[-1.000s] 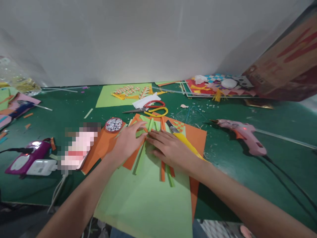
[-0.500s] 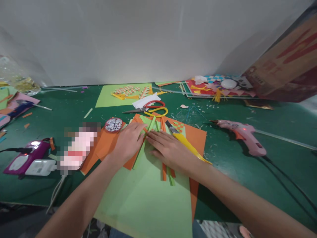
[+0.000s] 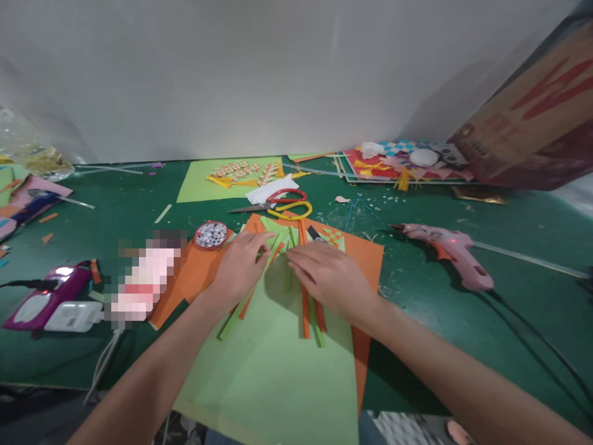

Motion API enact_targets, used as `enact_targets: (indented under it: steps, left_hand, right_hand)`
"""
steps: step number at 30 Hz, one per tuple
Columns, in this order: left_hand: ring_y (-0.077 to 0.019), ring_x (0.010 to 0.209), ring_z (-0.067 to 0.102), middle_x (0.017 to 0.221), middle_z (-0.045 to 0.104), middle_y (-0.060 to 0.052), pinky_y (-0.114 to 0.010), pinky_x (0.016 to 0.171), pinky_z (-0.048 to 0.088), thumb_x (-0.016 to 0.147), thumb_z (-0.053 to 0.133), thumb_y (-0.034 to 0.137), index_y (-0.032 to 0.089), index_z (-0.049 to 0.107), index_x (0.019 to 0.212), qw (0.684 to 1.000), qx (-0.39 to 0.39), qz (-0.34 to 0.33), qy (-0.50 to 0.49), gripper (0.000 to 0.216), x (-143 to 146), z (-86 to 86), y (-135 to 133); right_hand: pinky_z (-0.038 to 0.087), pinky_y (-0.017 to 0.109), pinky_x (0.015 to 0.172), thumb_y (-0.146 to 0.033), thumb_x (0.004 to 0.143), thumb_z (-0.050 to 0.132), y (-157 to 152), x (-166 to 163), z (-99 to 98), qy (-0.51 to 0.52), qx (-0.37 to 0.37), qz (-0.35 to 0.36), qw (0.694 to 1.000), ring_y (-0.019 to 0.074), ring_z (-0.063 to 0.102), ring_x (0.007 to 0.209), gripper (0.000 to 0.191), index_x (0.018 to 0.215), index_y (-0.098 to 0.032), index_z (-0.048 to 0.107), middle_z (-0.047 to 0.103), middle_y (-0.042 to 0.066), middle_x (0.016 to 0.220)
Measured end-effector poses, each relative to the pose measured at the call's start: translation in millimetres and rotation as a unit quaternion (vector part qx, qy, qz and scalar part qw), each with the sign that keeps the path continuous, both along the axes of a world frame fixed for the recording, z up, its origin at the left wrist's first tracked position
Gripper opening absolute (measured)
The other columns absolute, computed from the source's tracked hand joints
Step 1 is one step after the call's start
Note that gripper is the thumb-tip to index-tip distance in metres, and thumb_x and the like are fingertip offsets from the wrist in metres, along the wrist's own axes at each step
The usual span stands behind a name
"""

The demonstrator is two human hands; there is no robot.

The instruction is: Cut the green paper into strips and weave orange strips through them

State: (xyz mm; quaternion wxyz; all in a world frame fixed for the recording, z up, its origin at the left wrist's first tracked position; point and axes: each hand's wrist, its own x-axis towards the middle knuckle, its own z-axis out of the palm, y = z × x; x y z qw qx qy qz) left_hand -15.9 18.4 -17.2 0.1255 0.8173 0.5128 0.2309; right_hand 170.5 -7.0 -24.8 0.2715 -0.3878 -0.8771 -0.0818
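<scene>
My left hand (image 3: 239, 267) lies on a bundle of green and orange paper strips (image 3: 309, 312), its fingertips pinching a green strip near the top. My right hand (image 3: 331, 277) presses flat on the strips just to the right, fingers pointing left toward the left hand. The strips rest on a light green paper sheet (image 3: 273, 377) that overlaps an orange sheet (image 3: 365, 259). A small woven orange-and-green patch (image 3: 334, 237) shows beyond my right hand.
Red and yellow scissors (image 3: 282, 204) lie behind the papers. A round tin of googly eyes (image 3: 210, 235) sits left of them. A pink glue gun (image 3: 449, 248) with its cord lies to the right. A purple device (image 3: 46, 296) sits at left, a cardboard box (image 3: 532, 117) at back right.
My left hand has drawn a green strip down and to the left, so it sticks out lower. My right hand has shifted slightly right and up over the strips.
</scene>
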Motion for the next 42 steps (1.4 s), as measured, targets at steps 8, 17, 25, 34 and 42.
enact_targets:
  steps: [8, 17, 25, 34, 42]
  left_hand:
    - [-0.0198, 0.084, 0.059, 0.077, 0.065, -0.001, -0.034, 0.081, 0.048, 0.079, 0.067, 0.023, 0.019, 0.06, 0.111, 1.0, -0.016, 0.013, 0.011, 0.033, 1.8, 6.1, -3.3]
    - [-0.018, 0.081, 0.061, 0.074, 0.064, 0.001, -0.03, 0.075, 0.049, 0.078, 0.059, 0.011, 0.021, 0.061, 0.112, 0.998, -0.069, -0.008, -0.008, 0.035, 3.8, 5.1, -3.7]
    - [-0.0199, 0.09, 0.061, 0.085, 0.068, -0.003, -0.032, 0.083, 0.048, 0.083, 0.059, 0.026, 0.018, 0.061, 0.107, 0.997, 0.018, 0.066, -0.04, 0.025, -0.4, 2.2, -0.2]
    - [-0.0161, 0.075, 0.062, 0.081, 0.067, -0.001, -0.028, 0.071, 0.05, 0.075, 0.055, 0.009, 0.021, 0.062, 0.107, 0.999, -0.037, 0.032, -0.005, 0.035, 1.5, 4.8, -2.7]
    - [-0.013, 0.071, 0.064, 0.079, 0.068, -0.001, -0.024, 0.069, 0.052, 0.076, 0.057, 0.016, 0.018, 0.064, 0.1, 0.971, -0.089, 0.103, -0.199, 0.025, -0.9, 9.2, 2.4]
  right_hand:
    - [0.051, 0.042, 0.087, -0.01, 0.088, 0.043, 9.0, 11.1, -4.4, -0.062, -0.001, -0.052, 0.997, 0.0252, 0.065, 0.092, 0.027, 0.095, -0.014, 0.069, 0.071, 0.012, 0.097]
    - [0.049, 0.037, 0.087, -0.006, 0.087, 0.049, 1.6, 4.2, 2.4, -0.128, -0.041, 0.046, 0.99, 0.0228, 0.062, 0.099, 0.024, 0.101, -0.015, 0.067, 0.068, 0.011, 0.098]
    - [0.049, 0.033, 0.075, -0.007, 0.086, 0.052, -0.3, 3.6, 7.3, -0.156, -0.018, 0.087, 0.984, 0.0209, 0.06, 0.086, 0.017, 0.078, -0.015, 0.066, 0.065, 0.008, 0.083]
    - [0.049, 0.034, 0.075, -0.01, 0.089, 0.047, -0.4, 4.9, 6.1, -0.141, -0.06, 0.115, 0.982, 0.021, 0.058, 0.085, 0.017, 0.086, -0.014, 0.064, 0.064, 0.009, 0.089]
    - [0.046, 0.033, 0.071, -0.006, 0.088, 0.044, -2.7, 0.6, 4.3, -0.067, -0.1, 0.112, 0.986, 0.0192, 0.053, 0.076, 0.02, 0.082, -0.013, 0.062, 0.061, 0.007, 0.08]
